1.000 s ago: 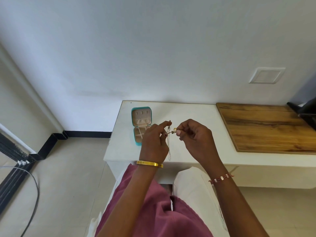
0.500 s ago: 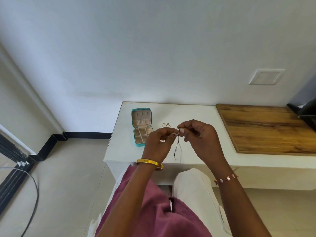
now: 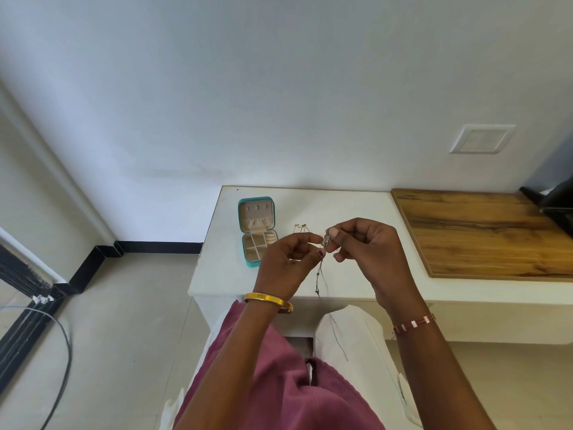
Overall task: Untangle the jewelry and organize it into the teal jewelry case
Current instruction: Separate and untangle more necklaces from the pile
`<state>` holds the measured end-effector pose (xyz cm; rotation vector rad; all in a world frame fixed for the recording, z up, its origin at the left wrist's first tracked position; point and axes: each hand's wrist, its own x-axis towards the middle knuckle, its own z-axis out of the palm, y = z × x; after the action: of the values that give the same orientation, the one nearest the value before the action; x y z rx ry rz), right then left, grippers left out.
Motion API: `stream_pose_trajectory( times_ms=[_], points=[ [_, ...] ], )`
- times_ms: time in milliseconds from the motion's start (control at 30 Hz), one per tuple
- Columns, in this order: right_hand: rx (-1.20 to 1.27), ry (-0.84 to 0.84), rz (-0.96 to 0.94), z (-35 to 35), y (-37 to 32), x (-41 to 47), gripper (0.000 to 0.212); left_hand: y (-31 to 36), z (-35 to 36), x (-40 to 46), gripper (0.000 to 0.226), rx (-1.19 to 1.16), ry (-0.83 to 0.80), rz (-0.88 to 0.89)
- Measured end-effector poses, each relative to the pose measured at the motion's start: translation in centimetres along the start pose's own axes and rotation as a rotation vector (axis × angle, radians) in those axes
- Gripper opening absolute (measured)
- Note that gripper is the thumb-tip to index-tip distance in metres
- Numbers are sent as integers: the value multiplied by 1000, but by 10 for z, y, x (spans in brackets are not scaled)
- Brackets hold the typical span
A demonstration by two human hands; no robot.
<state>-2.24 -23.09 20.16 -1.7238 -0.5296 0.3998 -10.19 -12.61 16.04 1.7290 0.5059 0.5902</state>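
- the left hand [image 3: 286, 263] is raised above the near edge of the white table [image 3: 217, 268], thumb and forefinger pinched on a small silvery knot of tangled jewelry [image 3: 326, 241].
- the right hand [image 3: 369, 252] meets it from the right, fingers curled, its thumb and forefinger pinching the same knot.
- from the knot a thin silver chain [image 3: 319, 276] hangs down between the two wrists, its end dangling near the table's front edge.
- a thin gold-coloured chain [image 3: 300, 227] lies on the table just beyond the left hand, partly hidden behind it.
- the small square teal jewelry case [image 3: 256, 231] sits open on the table to the left of the hands, its beige-lined lid lying back toward the wall and its divided compartments facing up.
- a brown wooden board [image 3: 483, 234] covers the right part of the table.
- a gold bangle [image 3: 267, 301] circles the left wrist; a red and white bead bracelet [image 3: 414, 323] circles the right.
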Motion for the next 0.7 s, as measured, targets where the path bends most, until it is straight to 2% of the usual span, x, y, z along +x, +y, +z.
stream_pose_trajectory(
  times_ms=[367,700],
  points=[
    [-49,22,-32,0,0,1,8,2,-1,1,9,69,-16,-4],
    [-156,-20,-83,2,0,1,8,6,-5,0,12,208,-55,67]
  ],
)
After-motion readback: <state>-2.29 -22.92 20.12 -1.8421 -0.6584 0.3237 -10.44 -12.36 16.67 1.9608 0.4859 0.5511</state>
